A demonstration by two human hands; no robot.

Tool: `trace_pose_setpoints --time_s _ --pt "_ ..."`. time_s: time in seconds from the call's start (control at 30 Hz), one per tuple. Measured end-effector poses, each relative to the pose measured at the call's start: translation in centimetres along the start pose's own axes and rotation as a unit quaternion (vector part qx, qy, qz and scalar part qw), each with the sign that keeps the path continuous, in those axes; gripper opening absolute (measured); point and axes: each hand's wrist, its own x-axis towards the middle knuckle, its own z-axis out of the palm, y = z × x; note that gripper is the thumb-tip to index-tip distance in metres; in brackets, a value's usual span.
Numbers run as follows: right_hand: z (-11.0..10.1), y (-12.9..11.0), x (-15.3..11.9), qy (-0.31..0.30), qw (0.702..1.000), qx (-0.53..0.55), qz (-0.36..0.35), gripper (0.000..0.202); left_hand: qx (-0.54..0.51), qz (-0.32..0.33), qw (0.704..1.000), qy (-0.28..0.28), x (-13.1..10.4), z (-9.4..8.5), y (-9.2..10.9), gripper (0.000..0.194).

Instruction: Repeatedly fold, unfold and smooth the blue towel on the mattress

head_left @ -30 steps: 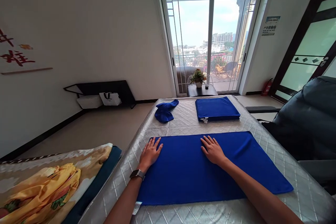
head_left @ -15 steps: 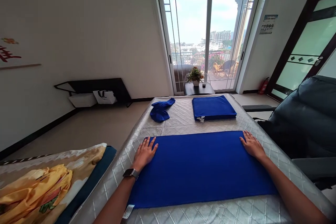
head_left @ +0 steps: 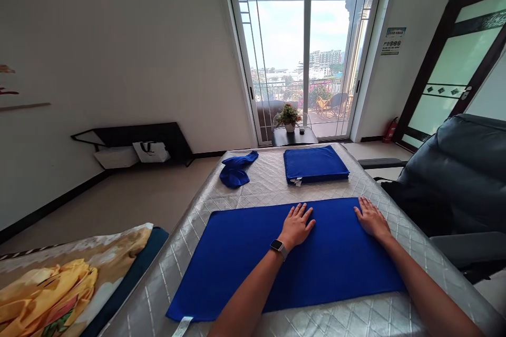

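Note:
A blue cloth (head_left: 237, 258) lies spread flat and smooth across the mattress (head_left: 253, 189), with a white label (head_left: 182, 326) at its near left corner. On its far half, near the middle, my left hand (head_left: 297, 225) rests palm down with the fingers spread. My right hand (head_left: 372, 218) lies flat on the far right corner of the cloth, fingers stretched out. Beyond the cloth sits a neat stack of folded blue cloth (head_left: 316, 162), also with labels. To its left is a crumpled blue cloth (head_left: 237, 169).
A dark armchair (head_left: 443, 179) stands along the right side. At lower left, a patterned bed cover (head_left: 114, 253) carries a crumpled yellow cloth (head_left: 59, 289). Past the mattress are a small black table (head_left: 294, 138) with a potted plant (head_left: 289, 116) and a sliding glass door (head_left: 306, 63).
My left hand has moved right, from the cloth's far left corner to near its middle. My right hand stays on the far right corner. The view has shifted slightly.

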Motion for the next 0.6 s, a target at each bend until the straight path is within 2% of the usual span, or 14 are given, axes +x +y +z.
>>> trace_pose_setpoints --time_s 0.03,0.1,0.2,0.33,0.4,0.5,0.6 --pt "-0.1 0.0 0.0 -0.002 1.000 -0.003 -0.001 0.072 0.002 -0.013 1.000 -0.005 -0.2 0.0 -0.4 0.061" --pt "-0.2 0.0 0.0 -0.005 1.000 -0.007 -0.001 0.072 0.022 -0.054 0.998 -0.009 -1.4 -0.7 -2.9 0.061" --pt "-0.3 -0.1 0.0 -0.009 1.000 -0.011 0.005 0.072 0.077 -0.142 0.987 -0.007 -5.2 -3.0 -9.5 0.062" --pt "-0.6 -0.6 -0.3 -0.011 1.000 -0.015 0.016 0.071 0.141 -0.261 0.955 0.012 -12.0 -6.3 -19.3 0.062" --pt "-1.1 -1.0 -0.6 -0.013 1.000 -0.018 0.021 0.071 0.158 -0.294 0.943 0.015 -14.7 -7.3 -22.7 0.064" --pt "-2.5 -1.7 -1.2 -0.010 0.999 -0.026 0.029 0.069 0.169 -0.306 0.936 0.038 -16.8 -7.5 -25.0 0.066" --pt "-4.3 -3.9 -1.8 0.012 0.999 -0.036 0.035 0.066 0.170 -0.304 0.935 0.066 -17.0 -6.9 -25.0 0.066"
